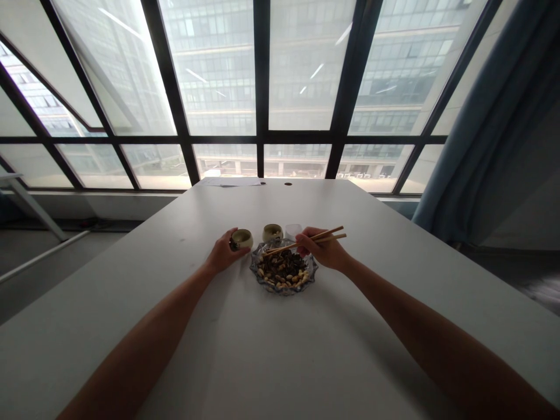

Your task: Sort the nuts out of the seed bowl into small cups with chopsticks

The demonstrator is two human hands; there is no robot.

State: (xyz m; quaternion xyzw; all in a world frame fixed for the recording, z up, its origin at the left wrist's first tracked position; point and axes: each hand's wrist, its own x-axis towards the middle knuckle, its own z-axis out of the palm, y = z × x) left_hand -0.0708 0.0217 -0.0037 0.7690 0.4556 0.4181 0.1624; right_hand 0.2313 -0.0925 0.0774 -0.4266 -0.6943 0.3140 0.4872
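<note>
Right grip (pixel 324 249) pinching chopsticks (pixel 280 251) over bowl (pixel 255 268); left grip (pixel 221 253) clasping cup (pixel 242 239)
The chopsticks are looking light, stiff (best held mid-shaft); the cup is seeming fragile, wanting side support.

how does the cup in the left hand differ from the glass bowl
The cup is small, while the glass bowl is clearly wider. The cup is greenish with a smooth round rim; the glass bowl is see-through with a jagged, wavy rim. The cup is gripped by the left hand, while the glass bowl rests on the table, holding dark and tan pieces. Both are open at the top.
</note>
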